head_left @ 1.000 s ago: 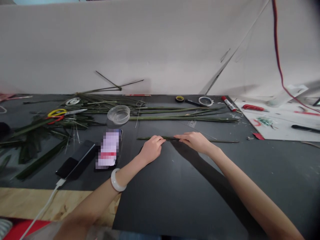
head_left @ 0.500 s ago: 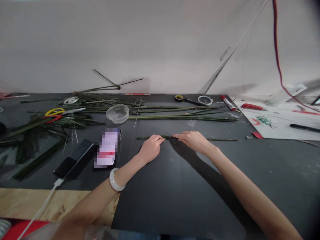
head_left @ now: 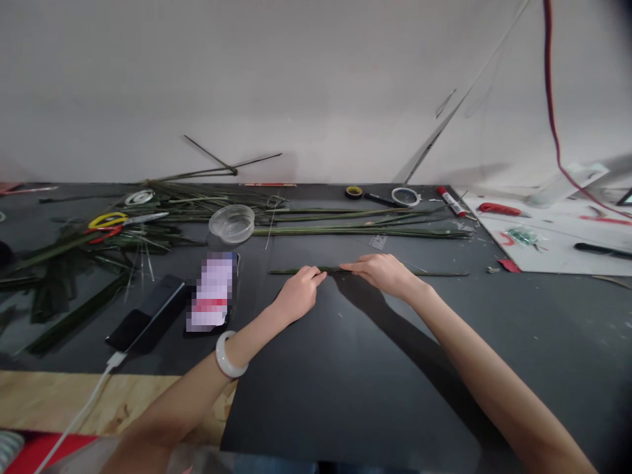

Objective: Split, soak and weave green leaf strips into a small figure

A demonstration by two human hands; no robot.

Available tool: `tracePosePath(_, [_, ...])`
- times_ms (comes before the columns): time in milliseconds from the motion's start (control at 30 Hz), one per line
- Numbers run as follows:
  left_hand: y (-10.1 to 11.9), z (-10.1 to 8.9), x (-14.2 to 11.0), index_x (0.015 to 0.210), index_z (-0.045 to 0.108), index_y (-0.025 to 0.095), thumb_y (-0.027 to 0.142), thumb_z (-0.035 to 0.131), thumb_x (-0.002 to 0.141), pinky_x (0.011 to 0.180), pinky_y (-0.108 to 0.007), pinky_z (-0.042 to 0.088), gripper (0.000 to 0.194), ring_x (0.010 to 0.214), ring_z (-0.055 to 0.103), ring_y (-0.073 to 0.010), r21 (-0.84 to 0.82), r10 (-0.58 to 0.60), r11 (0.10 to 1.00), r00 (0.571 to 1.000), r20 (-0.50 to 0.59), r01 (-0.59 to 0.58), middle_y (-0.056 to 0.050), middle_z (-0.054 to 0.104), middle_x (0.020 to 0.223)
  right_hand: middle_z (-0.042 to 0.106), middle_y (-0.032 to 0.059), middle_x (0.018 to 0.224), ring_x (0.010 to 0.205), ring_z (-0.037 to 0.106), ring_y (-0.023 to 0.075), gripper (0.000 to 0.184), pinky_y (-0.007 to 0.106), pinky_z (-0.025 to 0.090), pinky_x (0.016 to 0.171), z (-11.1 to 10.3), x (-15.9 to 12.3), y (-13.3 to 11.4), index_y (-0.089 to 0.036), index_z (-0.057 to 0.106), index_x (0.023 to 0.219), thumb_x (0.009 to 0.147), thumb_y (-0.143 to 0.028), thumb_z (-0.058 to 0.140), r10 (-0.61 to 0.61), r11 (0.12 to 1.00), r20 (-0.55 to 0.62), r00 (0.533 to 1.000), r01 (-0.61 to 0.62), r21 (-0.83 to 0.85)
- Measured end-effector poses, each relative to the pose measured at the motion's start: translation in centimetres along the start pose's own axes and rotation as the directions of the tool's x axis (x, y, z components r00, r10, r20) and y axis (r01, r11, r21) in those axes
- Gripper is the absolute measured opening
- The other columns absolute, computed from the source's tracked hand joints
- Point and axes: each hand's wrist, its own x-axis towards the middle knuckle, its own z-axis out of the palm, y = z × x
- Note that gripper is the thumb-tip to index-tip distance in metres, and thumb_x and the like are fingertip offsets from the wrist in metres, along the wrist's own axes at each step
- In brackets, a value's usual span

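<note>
A long, thin green plant strip (head_left: 444, 274) lies crosswise on the dark tabletop in front of me. My left hand (head_left: 299, 291) has its fingers closed on the strip left of its middle, thumb and fingertips pressed together there. Just to the right, my right hand (head_left: 383, 272) pinches the same strip, its fingertips pointing left. A short stretch of the strip shows between the two hands. The parts under my fingers are hidden. Beyond my hands, a bundle of long green stems (head_left: 355, 232) lies roughly parallel to the strip.
To the left are a phone (head_left: 213, 289), a power bank (head_left: 146, 315) with a white cable, scissors (head_left: 131, 220) on heaped leaves, and a clear round tub (head_left: 232, 224). Tape (head_left: 353, 192) and a glue stick (head_left: 450, 201) lie at the back. A white board (head_left: 553, 257) bears a red cutter (head_left: 501, 209).
Almost nothing differs. My right hand has lifted very slightly at the knuckles, while both hands stay at the same place on the strip. The view has shifted a little.
</note>
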Motion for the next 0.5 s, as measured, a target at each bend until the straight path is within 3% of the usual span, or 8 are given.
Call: tracePosePath(500, [0.1,-0.2,0.0,0.120,0.058,0.006,0.000,0.034,0.084,0.089,-0.040,0.053,0.044,0.103,0.057,-0.0228,-0.032,-0.021,0.999,0.999,0.025,0.022,-0.014,0.062,0.108,0.068,0.0039,0.095,0.080,0.063,0.0166,0.043,0.022,0.037,0.058,0.3,-0.9,1.5,-0.033,0.055,0.130,0.093,-0.017,0.042,0.013,0.997,0.017,1.000,-0.015,0.075])
